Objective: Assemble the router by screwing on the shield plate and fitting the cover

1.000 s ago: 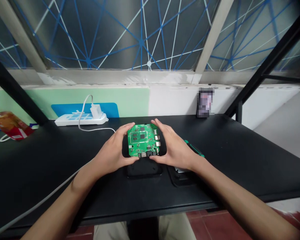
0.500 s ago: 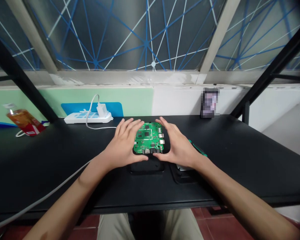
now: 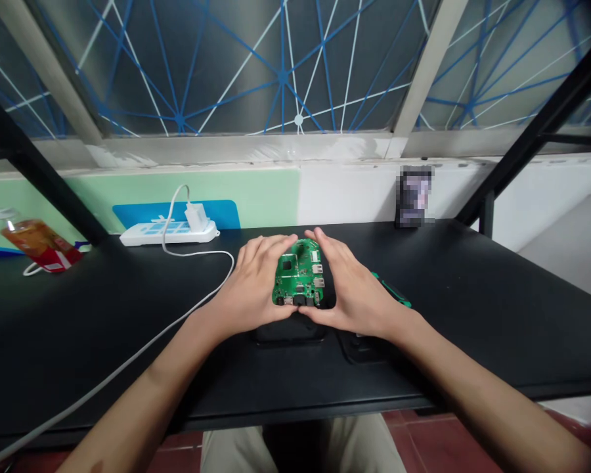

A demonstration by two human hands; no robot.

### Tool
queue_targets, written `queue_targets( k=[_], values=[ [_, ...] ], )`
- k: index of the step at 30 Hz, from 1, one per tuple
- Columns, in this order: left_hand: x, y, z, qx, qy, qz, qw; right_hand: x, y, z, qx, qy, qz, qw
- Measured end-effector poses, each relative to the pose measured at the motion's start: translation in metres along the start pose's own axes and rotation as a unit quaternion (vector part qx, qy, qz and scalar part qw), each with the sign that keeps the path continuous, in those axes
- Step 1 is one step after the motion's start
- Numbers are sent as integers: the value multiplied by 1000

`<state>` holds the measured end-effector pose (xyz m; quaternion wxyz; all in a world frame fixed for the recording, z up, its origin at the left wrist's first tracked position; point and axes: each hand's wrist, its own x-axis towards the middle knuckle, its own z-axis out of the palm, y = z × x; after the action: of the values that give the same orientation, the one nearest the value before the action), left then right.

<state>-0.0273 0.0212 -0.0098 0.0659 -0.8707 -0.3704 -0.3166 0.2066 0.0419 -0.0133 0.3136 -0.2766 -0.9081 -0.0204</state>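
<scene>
A green circuit board (image 3: 303, 276) with metal USB ports along its right side is framed between my two hands, above a black casing (image 3: 290, 334). My left hand (image 3: 253, 279) curves around its left side, fingers over the far-left corner and thumb along the near edge, covering that side. From the right, my right hand (image 3: 349, 282) has its fingertips by the far corner and its thumb at the near edge. A dark gap shows between the right palm and the ports. Both thumb tips nearly meet in front. The board's underside is hidden.
A dark tray-like part (image 3: 359, 348) and a green-edged item (image 3: 394, 291) lie partly behind my right forearm. A white cable (image 3: 148, 341) crosses the black desk from a power strip (image 3: 170, 231). A drink bottle (image 3: 39, 243) leans at left; a pixelated object (image 3: 414, 197) stands at the back.
My left hand has shifted right, covering more of the board's left side, and its thumb has come close to the right thumb. The view has moved slightly.
</scene>
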Motion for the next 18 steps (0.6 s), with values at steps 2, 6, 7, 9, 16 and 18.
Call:
queue_targets(
  k=[2, 6, 7, 9, 16, 18],
  values=[
    [-1, -3, -1, -37, 9, -14, 999, -1, 2, -2, 40, -14, 7, 999],
    [-4, -7, 0, -127, 30, -51, 990, -2, 9, -3, 104, -42, 30, 993],
    [-4, -8, 1, -146, 32, -59, 987, -1, 10, -2, 114, -52, 35, 992],
    [-4, -6, 2, -185, 36, -66, 980, 3, 13, 1, 132, -73, 35, 988],
    [-1, -1, 9, -338, 65, -79, 936, 20, 19, 17, 190, -113, -11, 975],
    [-1, -2, 12, -364, 68, -78, 926, 18, 19, 22, 220, -98, -8, 971]
  ],
)
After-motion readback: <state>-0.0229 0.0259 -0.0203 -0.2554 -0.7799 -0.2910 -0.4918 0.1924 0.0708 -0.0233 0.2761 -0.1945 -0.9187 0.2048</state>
